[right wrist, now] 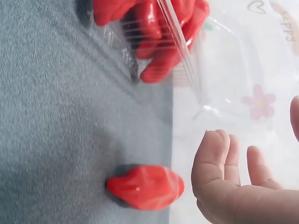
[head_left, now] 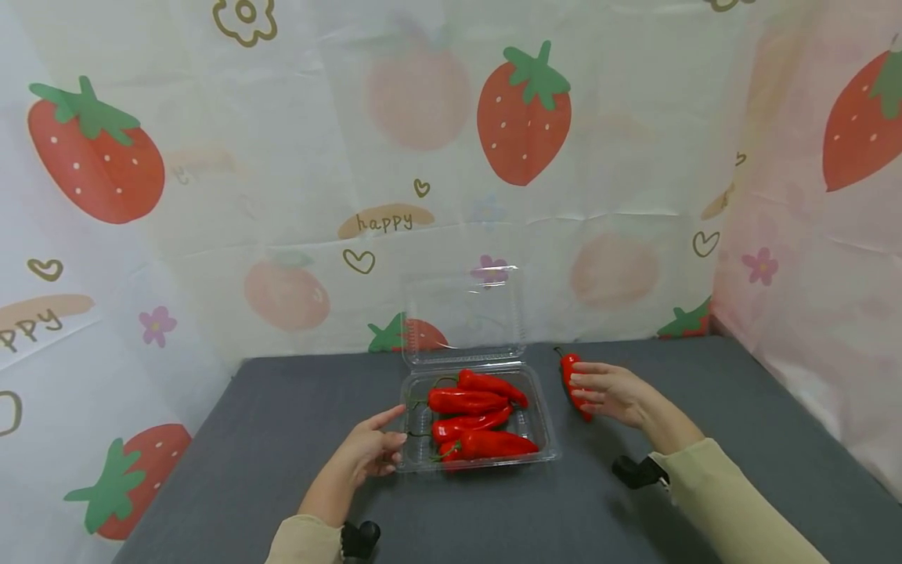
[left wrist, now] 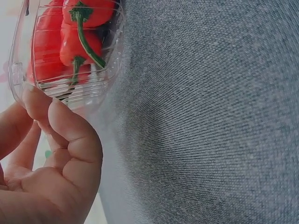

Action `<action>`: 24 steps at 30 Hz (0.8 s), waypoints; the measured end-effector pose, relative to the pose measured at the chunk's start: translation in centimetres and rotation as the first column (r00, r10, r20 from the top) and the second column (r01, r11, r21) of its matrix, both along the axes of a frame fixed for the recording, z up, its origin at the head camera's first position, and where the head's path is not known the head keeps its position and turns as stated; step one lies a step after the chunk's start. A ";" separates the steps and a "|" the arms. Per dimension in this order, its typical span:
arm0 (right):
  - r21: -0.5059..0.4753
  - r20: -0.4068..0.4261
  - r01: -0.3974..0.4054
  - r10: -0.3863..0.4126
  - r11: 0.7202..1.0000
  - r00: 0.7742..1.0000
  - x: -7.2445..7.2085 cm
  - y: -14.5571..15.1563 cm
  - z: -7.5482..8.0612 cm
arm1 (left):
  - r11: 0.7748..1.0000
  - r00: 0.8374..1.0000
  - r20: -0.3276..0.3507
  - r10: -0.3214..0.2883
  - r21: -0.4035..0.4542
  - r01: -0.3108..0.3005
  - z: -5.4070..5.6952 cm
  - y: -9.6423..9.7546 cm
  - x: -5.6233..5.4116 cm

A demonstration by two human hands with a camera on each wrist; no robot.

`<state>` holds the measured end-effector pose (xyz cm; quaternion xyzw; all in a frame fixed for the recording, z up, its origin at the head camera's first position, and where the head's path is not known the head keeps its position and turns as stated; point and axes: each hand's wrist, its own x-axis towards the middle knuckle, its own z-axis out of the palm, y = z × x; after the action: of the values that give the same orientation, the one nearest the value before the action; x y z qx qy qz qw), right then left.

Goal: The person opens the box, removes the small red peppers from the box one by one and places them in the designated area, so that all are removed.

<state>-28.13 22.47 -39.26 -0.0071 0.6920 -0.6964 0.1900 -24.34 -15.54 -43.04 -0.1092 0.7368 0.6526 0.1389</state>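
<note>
A clear plastic clamshell box (head_left: 548, 439) holds several red chili peppers (head_left: 468, 401), stems pointing left. Its transparent lid (head_left: 461, 313) stands raised at the back. My left hand (head_left: 369, 446) is at the box's left side, fingertips right at the rim and the lower fingers loosely bent. One more red pepper (right wrist: 145, 187) lies on the table to the right of the box. Over this pepper is my right hand (head_left: 613, 395), fingers extended and slightly spread, overlapping it in the head view. In the right wrist view nothing is between these fingers.
A dark grey cloth (head_left: 296, 415) covers the table. Behind it and at both sides hang pale curtains (head_left: 310, 172) printed with strawberries. The upright lid stands close in front of the back curtain.
</note>
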 end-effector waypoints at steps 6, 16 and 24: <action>-0.004 0.001 -0.014 0.014 1.000 1.000 0.3 -0.8 -0.1 | 1.000 1.000 -0.005 0.003 -0.001 -0.003 0.0 0.0 0.1; -0.019 -0.024 -0.062 0.062 0.998 0.998 0.8 -2.1 -0.3 | 1.000 1.000 -0.005 0.011 0.016 -0.011 -0.1 -0.1 0.1; -0.032 -0.032 -0.109 0.108 0.994 0.994 1.0 -2.9 -0.4 | 1.000 1.000 -0.008 -0.004 0.011 0.004 -0.1 -0.1 0.1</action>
<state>-27.16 19.54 -39.71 -0.0582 0.6815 -0.6965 0.2171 -24.24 -15.60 -43.09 -0.1044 0.7340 0.6568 0.1379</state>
